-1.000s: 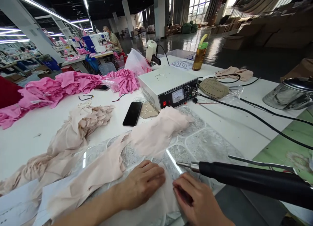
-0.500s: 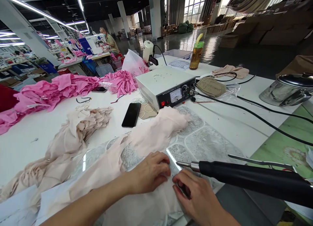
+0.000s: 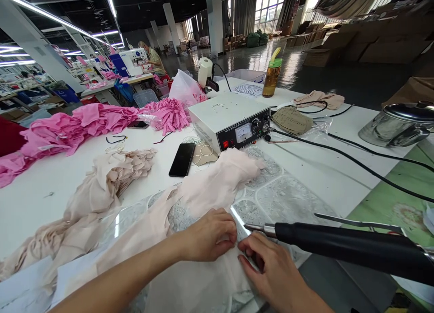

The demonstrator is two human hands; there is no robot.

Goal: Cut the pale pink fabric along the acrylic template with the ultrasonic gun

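Observation:
Pale pink fabric (image 3: 200, 281) lies over a grey patterned mat (image 3: 288, 195), under both hands. My left hand (image 3: 212, 236) is closed, thumb against curled fingers, at the fabric's upper part; what it pinches is too small to make out. Close to its right, my right hand (image 3: 267, 263) has bent fingers, with a gap between thumb and forefinger, at the fabric's right edge. A black-handled tool (image 3: 322, 240) with a metal tip rests just above my right hand, its tip pointing left. More pale fabric (image 3: 220, 182) is bunched beyond my hands.
A white control box (image 3: 230, 119) stands behind, with a phone (image 3: 182, 159) at its left. Beige cloth (image 3: 98, 191) and pink cloth (image 3: 84, 123) lie left. Cables, a bottle (image 3: 272, 76) and a steel pot (image 3: 396, 125) are right. A person (image 3: 154, 60) sits at a sewing machine.
My right hand has shifted slightly left, and its thumb and forefinger have moved a little at the fabric's edge. My left hand's fingers have barely moved.

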